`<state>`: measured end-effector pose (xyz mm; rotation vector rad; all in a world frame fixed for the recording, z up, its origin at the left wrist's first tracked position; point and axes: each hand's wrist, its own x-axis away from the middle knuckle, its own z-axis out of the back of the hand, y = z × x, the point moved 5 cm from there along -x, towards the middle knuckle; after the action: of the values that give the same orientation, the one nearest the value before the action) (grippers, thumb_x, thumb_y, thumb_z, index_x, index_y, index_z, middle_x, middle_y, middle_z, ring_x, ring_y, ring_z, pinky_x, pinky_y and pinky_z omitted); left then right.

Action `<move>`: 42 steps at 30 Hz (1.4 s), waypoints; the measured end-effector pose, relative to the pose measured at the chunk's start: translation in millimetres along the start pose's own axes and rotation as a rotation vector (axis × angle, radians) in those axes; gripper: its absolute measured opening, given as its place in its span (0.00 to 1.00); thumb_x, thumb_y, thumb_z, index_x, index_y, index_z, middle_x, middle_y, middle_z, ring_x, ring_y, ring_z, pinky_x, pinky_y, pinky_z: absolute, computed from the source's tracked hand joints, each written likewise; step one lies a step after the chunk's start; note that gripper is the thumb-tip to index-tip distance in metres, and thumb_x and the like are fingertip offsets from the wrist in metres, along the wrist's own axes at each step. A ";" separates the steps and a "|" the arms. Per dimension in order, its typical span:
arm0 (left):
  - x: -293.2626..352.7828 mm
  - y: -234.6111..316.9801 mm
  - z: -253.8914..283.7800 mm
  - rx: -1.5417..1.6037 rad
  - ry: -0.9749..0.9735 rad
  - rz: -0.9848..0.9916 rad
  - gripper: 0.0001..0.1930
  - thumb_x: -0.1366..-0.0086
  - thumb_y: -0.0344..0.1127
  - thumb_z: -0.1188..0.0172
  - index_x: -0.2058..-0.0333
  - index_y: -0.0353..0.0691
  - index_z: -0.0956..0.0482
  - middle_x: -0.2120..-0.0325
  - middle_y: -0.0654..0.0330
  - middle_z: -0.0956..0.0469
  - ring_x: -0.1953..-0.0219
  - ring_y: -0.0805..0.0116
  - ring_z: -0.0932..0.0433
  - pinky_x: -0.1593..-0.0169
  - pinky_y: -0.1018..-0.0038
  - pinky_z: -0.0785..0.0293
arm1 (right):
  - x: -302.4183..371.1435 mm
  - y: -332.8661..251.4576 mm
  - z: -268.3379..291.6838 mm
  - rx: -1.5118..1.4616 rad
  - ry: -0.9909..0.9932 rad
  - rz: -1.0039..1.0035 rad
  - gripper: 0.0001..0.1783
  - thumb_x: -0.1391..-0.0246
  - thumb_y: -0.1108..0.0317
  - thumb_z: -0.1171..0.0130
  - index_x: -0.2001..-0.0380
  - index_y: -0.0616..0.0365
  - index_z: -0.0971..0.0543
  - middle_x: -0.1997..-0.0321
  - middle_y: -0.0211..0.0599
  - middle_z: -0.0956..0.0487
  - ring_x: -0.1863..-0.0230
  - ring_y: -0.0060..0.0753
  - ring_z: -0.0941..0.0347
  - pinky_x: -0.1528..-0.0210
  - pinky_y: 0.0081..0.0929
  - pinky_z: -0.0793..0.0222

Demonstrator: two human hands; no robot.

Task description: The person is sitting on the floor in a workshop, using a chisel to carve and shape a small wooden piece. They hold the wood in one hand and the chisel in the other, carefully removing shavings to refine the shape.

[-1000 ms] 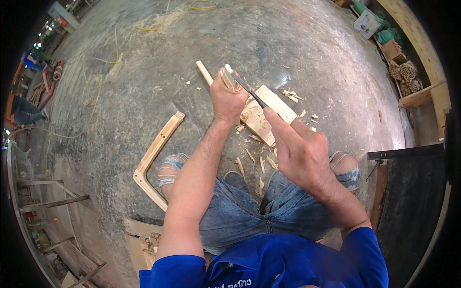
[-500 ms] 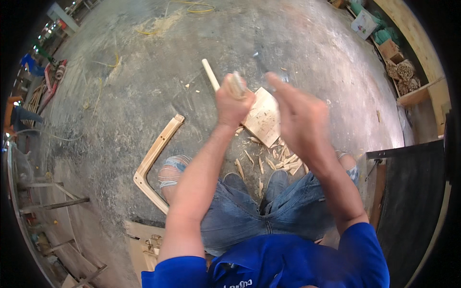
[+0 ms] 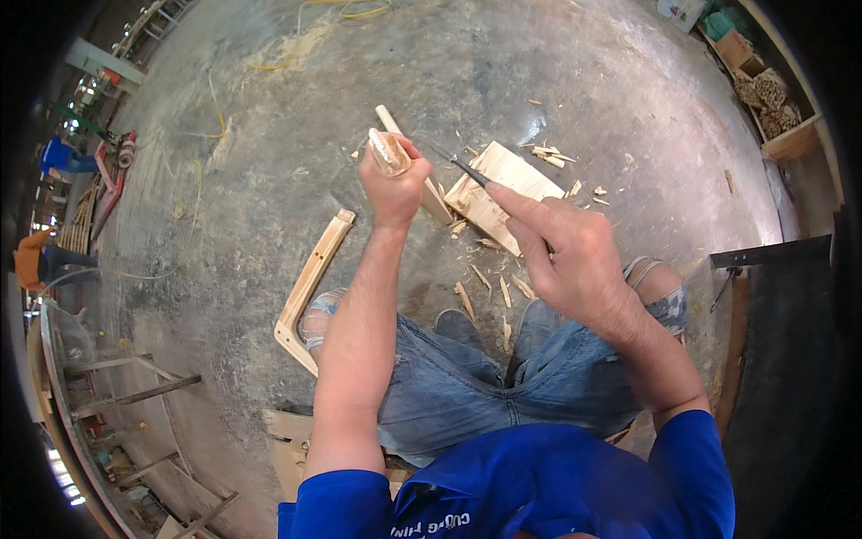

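My left hand [image 3: 393,184] is closed around a wood piece [image 3: 388,151], whose pale cut end faces up. Behind that hand a slim wooden rod [image 3: 388,117] runs down toward the block; I cannot tell whether it is joined to the held piece. In my right hand [image 3: 566,247] is a narrow dark-bladed tool [image 3: 470,171], its handle hidden by the palm and the forefinger stretched along it. The blade points left toward my left hand, above a flat pale wood block [image 3: 516,175] on the floor. Wood chips [image 3: 505,292] are scattered around the block.
An angled wooden frame part [image 3: 310,274] with holes lies by my left knee. A dark panel [image 3: 777,377] stands at right, and a wooden bin [image 3: 799,144] with bundled pieces at far right. Metal racking [image 3: 135,386] is on the left. Two people [image 3: 45,256] are at far left.
My right hand has come down and its tool now points across toward my left hand. My left hand has shifted left with the wood piece. The view has shifted slightly.
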<state>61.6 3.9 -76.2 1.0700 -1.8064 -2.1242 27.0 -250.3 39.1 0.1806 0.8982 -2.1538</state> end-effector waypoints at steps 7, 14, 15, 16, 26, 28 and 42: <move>-1.4 -8.3 0.3 -0.053 -0.035 -0.030 0.13 0.49 0.20 0.37 0.63 0.39 0.23 0.69 0.64 0.19 0.67 0.75 0.22 0.60 0.74 0.24 | 8.8 -1.3 -3.5 0.014 -0.029 0.003 0.26 0.40 0.77 0.35 0.38 0.53 0.17 0.72 0.41 0.21 0.73 0.42 0.19 0.70 0.39 0.22; -4.0 -9.6 -6.5 -0.068 -0.055 -0.094 0.13 0.48 0.20 0.38 0.62 0.38 0.23 0.68 0.64 0.20 0.66 0.73 0.21 0.59 0.74 0.24 | 11.5 6.7 0.9 0.030 -0.054 0.001 0.27 0.43 0.77 0.35 0.39 0.53 0.17 0.75 0.40 0.24 0.74 0.42 0.20 0.72 0.40 0.23; -1.1 -8.7 -8.9 -0.040 -0.040 -0.062 0.13 0.48 0.20 0.37 0.62 0.37 0.23 0.68 0.63 0.20 0.66 0.72 0.20 0.60 0.74 0.23 | 10.9 8.9 1.5 0.037 -0.060 -0.015 0.27 0.42 0.77 0.35 0.39 0.53 0.17 0.74 0.40 0.23 0.74 0.42 0.20 0.71 0.39 0.23; 2.0 -6.0 -8.9 -0.016 -0.018 -0.032 0.13 0.48 0.21 0.37 0.62 0.37 0.23 0.68 0.63 0.20 0.67 0.71 0.19 0.60 0.74 0.23 | 9.6 10.0 0.6 0.041 -0.070 -0.023 0.26 0.42 0.78 0.36 0.39 0.53 0.16 0.73 0.41 0.22 0.74 0.41 0.20 0.71 0.39 0.23; -49.5 62.6 82.4 -0.022 0.390 0.016 0.20 0.52 0.28 0.31 0.58 0.39 0.25 0.67 0.59 0.21 0.62 0.62 0.17 0.56 0.62 0.19 | 12.0 46.1 16.0 -0.240 0.050 -0.154 0.21 0.28 0.76 0.44 0.35 0.63 0.20 0.37 0.46 0.15 0.37 0.34 0.20 0.33 0.31 0.29; -40.7 88.5 145.1 0.133 0.537 0.072 0.23 0.51 0.24 0.34 0.55 0.39 0.31 0.65 0.57 0.23 0.59 0.60 0.17 0.51 0.60 0.18 | 4.6 46.0 18.3 -0.206 0.067 -0.155 0.21 0.27 0.74 0.43 0.35 0.62 0.20 0.37 0.44 0.15 0.38 0.32 0.20 0.34 0.30 0.28; 305.4 184.8 573.6 0.325 1.488 -0.320 0.16 0.50 0.27 0.43 0.61 0.33 0.30 0.61 0.47 0.23 0.51 0.46 0.21 0.35 0.48 0.29 | 1.7 60.7 1.8 -0.278 -0.040 -0.180 0.22 0.27 0.72 0.40 0.33 0.61 0.21 0.37 0.41 0.15 0.40 0.26 0.21 0.39 0.23 0.27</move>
<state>-565.7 249.5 -24.0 2.1941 -1.1386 -0.4975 69.2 -279.5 6.7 -0.0842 1.2172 -2.1572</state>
